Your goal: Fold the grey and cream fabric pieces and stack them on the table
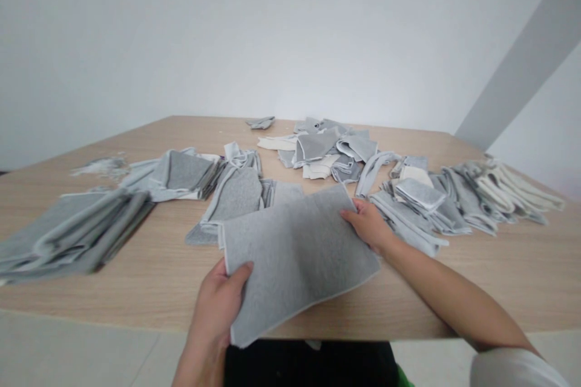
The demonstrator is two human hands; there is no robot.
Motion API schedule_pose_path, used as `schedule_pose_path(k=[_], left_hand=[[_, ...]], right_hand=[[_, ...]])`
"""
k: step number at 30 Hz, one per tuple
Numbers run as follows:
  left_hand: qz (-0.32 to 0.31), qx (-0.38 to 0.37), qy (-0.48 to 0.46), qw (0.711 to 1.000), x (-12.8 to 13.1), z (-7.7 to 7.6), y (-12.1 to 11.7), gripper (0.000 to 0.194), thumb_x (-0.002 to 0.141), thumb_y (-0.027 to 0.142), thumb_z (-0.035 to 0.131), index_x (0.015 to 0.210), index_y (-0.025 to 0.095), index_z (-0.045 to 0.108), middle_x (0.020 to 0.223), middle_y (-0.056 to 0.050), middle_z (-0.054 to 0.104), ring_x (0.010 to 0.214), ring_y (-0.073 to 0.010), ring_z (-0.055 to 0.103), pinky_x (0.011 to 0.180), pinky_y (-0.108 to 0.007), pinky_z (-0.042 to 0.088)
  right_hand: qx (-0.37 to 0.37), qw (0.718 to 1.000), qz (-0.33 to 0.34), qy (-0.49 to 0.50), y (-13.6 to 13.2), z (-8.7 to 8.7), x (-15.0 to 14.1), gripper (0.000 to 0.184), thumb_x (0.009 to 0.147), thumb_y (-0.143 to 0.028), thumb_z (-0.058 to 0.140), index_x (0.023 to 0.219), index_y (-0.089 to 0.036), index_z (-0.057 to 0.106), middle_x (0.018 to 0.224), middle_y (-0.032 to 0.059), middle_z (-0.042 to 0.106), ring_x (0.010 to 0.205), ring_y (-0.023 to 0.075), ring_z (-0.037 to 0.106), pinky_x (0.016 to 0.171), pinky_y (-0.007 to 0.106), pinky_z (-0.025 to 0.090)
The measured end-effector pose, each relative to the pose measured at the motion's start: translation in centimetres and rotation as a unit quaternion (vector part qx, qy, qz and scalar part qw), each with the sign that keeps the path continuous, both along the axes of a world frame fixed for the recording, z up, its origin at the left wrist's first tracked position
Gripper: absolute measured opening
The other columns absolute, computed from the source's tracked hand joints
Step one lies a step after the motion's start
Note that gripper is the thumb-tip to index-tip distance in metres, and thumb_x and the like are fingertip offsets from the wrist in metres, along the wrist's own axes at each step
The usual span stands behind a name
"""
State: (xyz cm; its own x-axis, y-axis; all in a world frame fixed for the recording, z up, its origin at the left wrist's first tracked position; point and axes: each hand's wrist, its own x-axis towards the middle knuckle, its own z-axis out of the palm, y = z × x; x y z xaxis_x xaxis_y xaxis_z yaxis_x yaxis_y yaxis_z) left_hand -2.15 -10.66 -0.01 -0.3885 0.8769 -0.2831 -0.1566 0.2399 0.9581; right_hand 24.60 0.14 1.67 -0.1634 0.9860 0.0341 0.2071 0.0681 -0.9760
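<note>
A flat grey fabric piece (299, 260) with pale edges is held up above the table's front edge. My left hand (222, 296) grips its left side, thumb on the near face and fingers hidden behind. On the opposite side, my right hand (370, 224) pinches the upper right edge, its thumb also in front. The piece is stretched between both hands and tilted, its left end lower. Just behind it lies a stack of grey folded cloths (238, 193), partly covered by the held piece.
The wooden table (149, 296) carries several cloth piles. Rolled grey cloths (86, 230) lie at left, folded cloths (181, 172) behind them, and white scraps (103, 166) farther back. A loose heap (318, 148) sits at centre back; grey and cream cloths (472, 193) spread at right.
</note>
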Motion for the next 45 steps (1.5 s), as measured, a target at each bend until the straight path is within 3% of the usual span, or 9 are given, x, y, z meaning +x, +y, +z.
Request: schedule_pose_path(k=[5,9,15,21,24,31,36,43,45], left_hand=[[0.081,0.032,0.117,0.989,-0.5,0.6,0.0,0.036,0.066,0.035,0.069,0.097,0.016,0.069,0.075,-0.004,0.073,0.068,-0.0232,0.069,0.062,-0.032,0.054],[0.049,0.113,0.232,0.965,0.9,1.3,-1.1,0.041,0.075,0.043,0.063,0.107,0.018,0.067,0.084,-0.003,0.074,0.074,-0.0227,0.068,0.065,-0.030,0.053],[-0.045,0.207,0.433,0.876,5.0,2.7,-3.5,0.035,0.087,0.038,0.051,0.115,0.020,0.060,0.089,-0.004,0.074,0.074,-0.0219,0.070,0.061,-0.029,0.054],[-0.076,0.297,0.539,0.785,8.1,2.0,-4.4,0.037,0.091,0.028,0.047,0.127,0.018,0.049,0.105,-0.011,0.073,0.084,-0.0236,0.073,0.065,-0.030,0.058],[-0.090,0.331,0.565,0.751,8.9,1.7,-4.4,0.040,0.091,0.022,0.044,0.132,0.016,0.043,0.105,-0.012,0.073,0.085,-0.0227,0.073,0.068,-0.030,0.059],[-0.095,0.376,0.580,0.717,10.4,1.6,-4.7,0.038,0.091,0.014,0.042,0.129,0.011,0.043,0.102,-0.015,0.073,0.086,-0.0203,0.072,0.069,-0.029,0.060],[-0.129,0.387,0.550,0.729,10.8,1.3,-4.6,0.028,0.091,0.014,0.041,0.118,0.013,0.048,0.084,-0.009,0.073,0.070,-0.0188,0.072,0.061,-0.029,0.060],[-0.089,0.387,0.574,0.716,11.1,0.7,-4.7,0.036,0.092,0.016,0.040,0.126,0.005,0.045,0.097,-0.017,0.072,0.084,-0.0207,0.072,0.069,-0.028,0.060],[-0.099,0.388,0.561,0.725,11.0,0.6,-4.8,0.039,0.091,0.017,0.043,0.128,0.004,0.044,0.100,-0.018,0.071,0.088,-0.0210,0.071,0.071,-0.028,0.060]], right_hand=[[-0.027,0.999,0.016,0.030,-0.2,0.1,0.0,0.019,0.075,-0.030,0.059,0.089,-0.021,0.067,0.079,0.0019,0.074,0.071,0.0210,0.069,0.064,0.031,0.055],[0.007,0.998,0.057,0.037,-2.6,1.0,-1.1,0.021,0.075,-0.026,0.059,0.092,-0.020,0.068,0.084,0.0020,0.074,0.078,0.0208,0.069,0.067,0.031,0.055],[0.039,0.988,0.135,0.063,-6.9,2.5,-2.7,0.021,0.081,-0.022,0.057,0.099,-0.021,0.066,0.090,0.0016,0.073,0.083,0.0201,0.068,0.070,0.030,0.054],[0.105,0.978,0.180,0.020,-9.2,3.2,-3.3,0.014,0.086,-0.019,0.053,0.096,-0.020,0.063,0.090,0.0005,0.068,0.086,0.0178,0.063,0.079,0.030,0.051],[0.114,0.976,0.182,-0.035,-9.7,2.8,-3.0,0.016,0.091,-0.027,0.050,0.083,-0.018,0.060,0.078,0.0006,0.064,0.077,0.0164,0.059,0.071,0.028,0.049],[0.078,0.983,0.167,0.001,-9.5,1.5,-3.0,0.040,0.096,-0.047,0.041,0.074,-0.016,0.054,0.068,-0.0006,0.052,0.064,0.0110,0.047,0.056,0.022,0.038],[0.072,0.984,0.162,0.007,-9.5,1.8,-3.2,0.035,0.093,-0.046,0.050,0.079,-0.015,0.056,0.071,-0.0006,0.054,0.067,0.0115,0.049,0.060,0.023,0.041],[0.099,0.983,0.154,0.023,-10.0,1.5,-3.3,0.037,0.097,-0.040,0.042,0.071,-0.017,0.052,0.066,-0.0016,0.051,0.063,0.0106,0.046,0.057,0.022,0.038],[0.112,0.982,0.152,0.026,-9.9,1.4,-3.3,0.036,0.098,-0.039,0.042,0.071,-0.017,0.051,0.065,-0.0022,0.050,0.062,0.0102,0.045,0.057,0.022,0.037]])
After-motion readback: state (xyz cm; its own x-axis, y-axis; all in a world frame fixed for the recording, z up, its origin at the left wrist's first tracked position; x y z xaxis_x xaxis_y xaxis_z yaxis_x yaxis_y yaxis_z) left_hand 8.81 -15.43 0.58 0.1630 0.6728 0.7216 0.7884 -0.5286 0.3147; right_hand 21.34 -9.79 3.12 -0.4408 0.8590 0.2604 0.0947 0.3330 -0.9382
